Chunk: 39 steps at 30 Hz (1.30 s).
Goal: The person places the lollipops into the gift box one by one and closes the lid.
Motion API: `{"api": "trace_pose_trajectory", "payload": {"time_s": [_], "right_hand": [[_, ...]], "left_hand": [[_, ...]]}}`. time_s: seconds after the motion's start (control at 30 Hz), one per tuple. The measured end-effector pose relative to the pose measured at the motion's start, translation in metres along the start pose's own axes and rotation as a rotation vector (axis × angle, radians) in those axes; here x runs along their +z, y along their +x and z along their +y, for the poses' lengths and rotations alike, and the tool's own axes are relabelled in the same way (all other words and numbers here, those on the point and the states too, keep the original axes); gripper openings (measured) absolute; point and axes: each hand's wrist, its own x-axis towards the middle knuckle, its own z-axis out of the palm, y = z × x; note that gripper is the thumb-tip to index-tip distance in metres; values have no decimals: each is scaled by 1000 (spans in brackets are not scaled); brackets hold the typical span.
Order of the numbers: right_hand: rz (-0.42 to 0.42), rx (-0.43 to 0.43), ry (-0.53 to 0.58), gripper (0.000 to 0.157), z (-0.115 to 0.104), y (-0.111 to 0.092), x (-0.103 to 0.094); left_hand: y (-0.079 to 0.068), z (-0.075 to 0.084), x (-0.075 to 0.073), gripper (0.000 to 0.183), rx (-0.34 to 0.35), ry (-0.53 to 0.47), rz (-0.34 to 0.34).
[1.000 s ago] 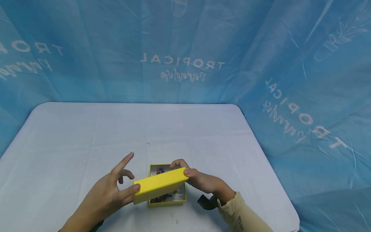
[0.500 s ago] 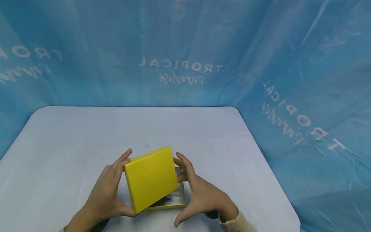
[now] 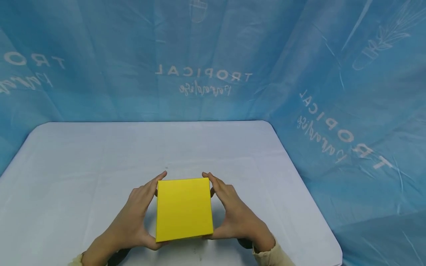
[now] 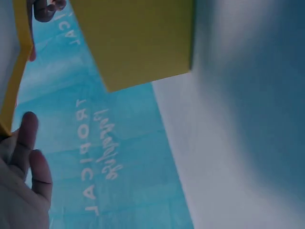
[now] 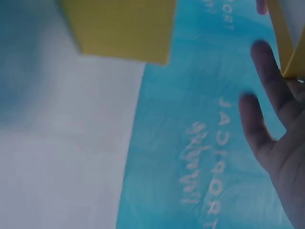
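Note:
A yellow square box lid [image 3: 184, 208] is held between both hands in the head view, its top face turned up. My left hand [image 3: 133, 218] grips its left side, thumb at the near corner and fingers along the far end. On the opposite side my right hand [image 3: 237, 214] grips it the same way. The yellow box base [image 4: 138, 43] stands on the table in the left wrist view, apart from the raised lid, whose white inside shows at the left edge. From the head camera the lid hides the base and its contents.
A white cloth covers the table [image 3: 100, 159] around the box. Behind it and along the right side hangs a blue printed curtain [image 3: 206, 99] with mirrored lettering.
The lid has gone from steeply tilted to nearly level and square over the base. My right hand, off the lid half a second ago, now grips its right side.

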Motion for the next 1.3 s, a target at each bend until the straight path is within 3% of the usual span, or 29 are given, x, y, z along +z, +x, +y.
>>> {"api": "trace_pose_trajectory", "payload": {"time_s": [0.13, 0.27, 0.7, 1.1, 1.3], "right_hand": [[24, 22, -109, 136, 16, -9, 9], [12, 72, -118, 138, 27, -14, 19], [-10, 177, -82, 144, 34, -23, 28], [-42, 144, -110, 146, 37, -20, 31], [-52, 116, -152, 144, 39, -17, 31]], "left_hand": [[3, -6, 9, 146, -69, 48, -116], [2, -12, 17, 142, -86, 72, -167], [-5, -16, 28, 138, -94, 81, -201], [-15, -11, 28, 142, -190, 8, -221], [-18, -12, 29, 142, -199, 80, -209]]}}
